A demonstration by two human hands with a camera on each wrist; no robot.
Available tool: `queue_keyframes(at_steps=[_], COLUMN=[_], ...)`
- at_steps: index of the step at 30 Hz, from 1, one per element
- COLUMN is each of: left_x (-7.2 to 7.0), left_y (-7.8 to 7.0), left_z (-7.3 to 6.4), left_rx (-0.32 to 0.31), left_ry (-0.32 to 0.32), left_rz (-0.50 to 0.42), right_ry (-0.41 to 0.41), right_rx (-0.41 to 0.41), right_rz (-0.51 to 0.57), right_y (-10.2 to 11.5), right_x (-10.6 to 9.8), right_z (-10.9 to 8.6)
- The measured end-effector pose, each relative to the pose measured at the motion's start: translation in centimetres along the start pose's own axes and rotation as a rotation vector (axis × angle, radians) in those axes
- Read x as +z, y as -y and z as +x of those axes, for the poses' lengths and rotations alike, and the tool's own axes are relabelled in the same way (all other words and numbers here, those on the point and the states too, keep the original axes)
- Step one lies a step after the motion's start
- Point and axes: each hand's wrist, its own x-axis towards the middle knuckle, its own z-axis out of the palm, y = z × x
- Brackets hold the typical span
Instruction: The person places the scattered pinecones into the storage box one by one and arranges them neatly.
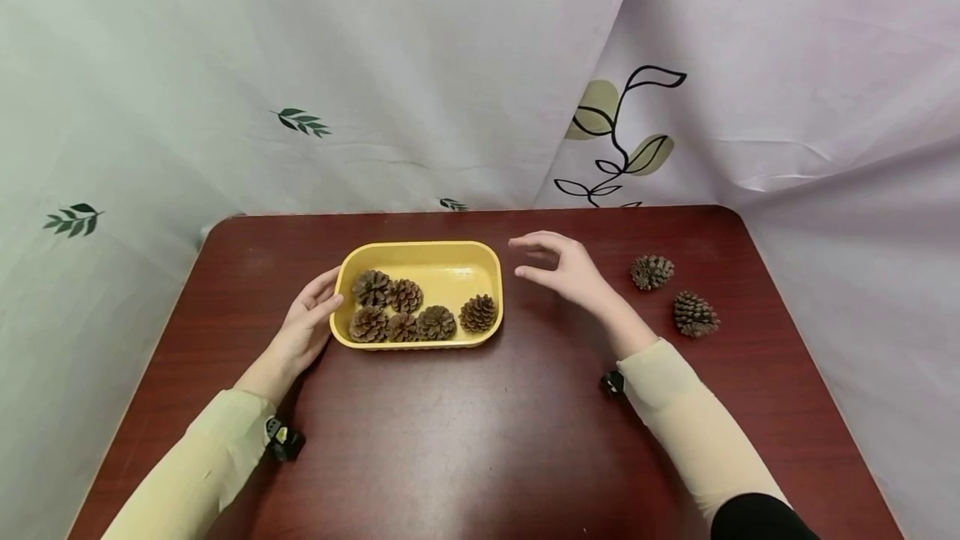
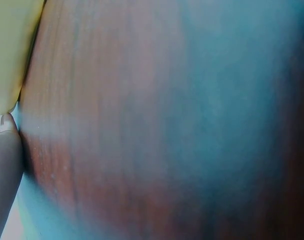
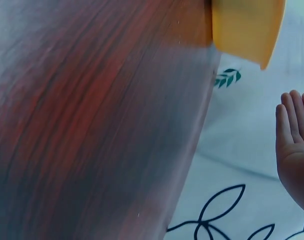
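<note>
Rd-cornered yellow tray (image 1: pixel 462 273) sits on dk red wood-grain table (image 1: pixel 465 432), at abt 11 o'clock from the table's mid. L hand (image 1: pixel 303 319) is at the tray's 9 o'clock, fingers on the outer wall & thumb at the rim, grasping that edge. L wrist view shows just a bit of this hand by the tray; the tabletop there is blurred.

R hand (image 1: pixel 567 272) is at the tray's 3 o'clock, near it but not touching; fingers released, slightly bent, thumb parted from them.

In tray: 5 pinecones (image 1: pixel 402 327) bunched from 9 o'clock round to abt 5, plus a sixth cone (image 1: pixel 477 313) apart at approx 4, by the end wall. On table: near loose cone (image 1: pixel 652 272) at R hand's 3 o'clock, far loose cone (image 1: pixel 695 313) at its 4, small gap btwn.

At 12, beyond the table, pale cloth backdrop (image 1: pixel 412 65) w/ leaf prints; pale sleeves (image 1: pixel 697 423) come in at approx 8 & 4.
</note>
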Motion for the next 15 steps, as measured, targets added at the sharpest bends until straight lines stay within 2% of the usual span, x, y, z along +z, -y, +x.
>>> queue_keyframes(at_steps=[5,15], left_x=[-0.1,0.1], left_y=[-0.1,0.0], left_z=[-0.1,0.1], left_rx=[-0.006,-0.003], left_ry=[0.009,0.002], left_rz=[-0.004,-0.019], right_ry=[-0.030,-0.080], right_rx=[0.011,0.087], right_rz=[0.028,-0.022], right_y=[-0.2,-0.9], right_x=[-1.2,-4.0], right_z=[-0.7,-2.4])
